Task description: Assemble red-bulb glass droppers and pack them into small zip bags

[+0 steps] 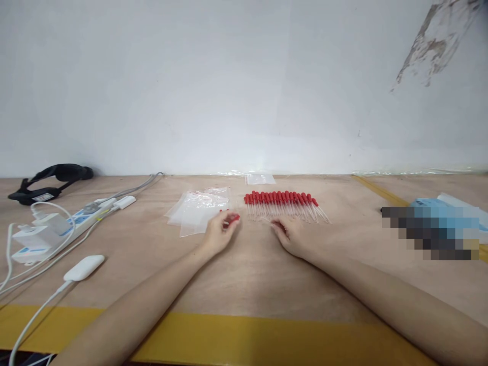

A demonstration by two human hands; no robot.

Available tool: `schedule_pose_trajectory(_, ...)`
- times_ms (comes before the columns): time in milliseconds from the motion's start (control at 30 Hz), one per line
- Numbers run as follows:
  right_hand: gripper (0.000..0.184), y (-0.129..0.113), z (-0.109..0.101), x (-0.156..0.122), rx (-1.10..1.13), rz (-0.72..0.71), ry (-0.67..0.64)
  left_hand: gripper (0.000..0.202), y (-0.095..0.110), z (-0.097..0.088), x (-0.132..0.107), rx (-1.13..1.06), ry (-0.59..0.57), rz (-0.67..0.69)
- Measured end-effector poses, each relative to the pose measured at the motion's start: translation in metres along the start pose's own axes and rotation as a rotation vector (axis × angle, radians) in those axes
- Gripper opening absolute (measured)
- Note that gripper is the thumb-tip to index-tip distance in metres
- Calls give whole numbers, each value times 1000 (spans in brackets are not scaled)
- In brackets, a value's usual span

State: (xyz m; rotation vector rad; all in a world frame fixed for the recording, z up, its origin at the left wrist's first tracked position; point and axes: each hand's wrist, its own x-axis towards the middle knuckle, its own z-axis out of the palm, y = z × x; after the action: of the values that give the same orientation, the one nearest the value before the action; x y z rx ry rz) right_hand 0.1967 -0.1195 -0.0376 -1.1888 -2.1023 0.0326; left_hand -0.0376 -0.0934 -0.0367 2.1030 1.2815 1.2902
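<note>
A row of droppers with red rubber bulbs and thin clear stems lies side by side on the table, bulbs towards the wall. My left hand is closed around a red dropper bulb, just left of the row; another bit of red shows above its fingers. At the front of the row, my right hand is closed in a pinch, with a thin clear tube at its fingertips. Its far end is hard to make out. Flat clear plastic bags lie overlapping behind and left of my left hand.
On the left stand a power strip with chargers and cables, a white plugged-in device and a black headset strap. Another clear bag lies by the wall. A blue packet, partly pixelated, sits on the right. Yellow tape runs along the front edge.
</note>
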Motion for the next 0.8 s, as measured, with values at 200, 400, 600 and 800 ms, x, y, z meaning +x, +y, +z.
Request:
schedule_pose_trajectory(200,15,-9,0,-9,12,-56,-53,21,15,15,-21,-35,-291,29)
schedule_pose_trajectory(400,14,-13,6,-10,29,-110,-83,20,15,14,-20,-41,-289,34)
schedule_pose_trajectory(600,16,-10,9,-10,80,-101,-102,20,20,14,-20,-105,-289,19)
schedule_pose_trajectory(800,16,-12,9,-8,142,-93,-156,20,20,13,-18,-71,-283,-13)
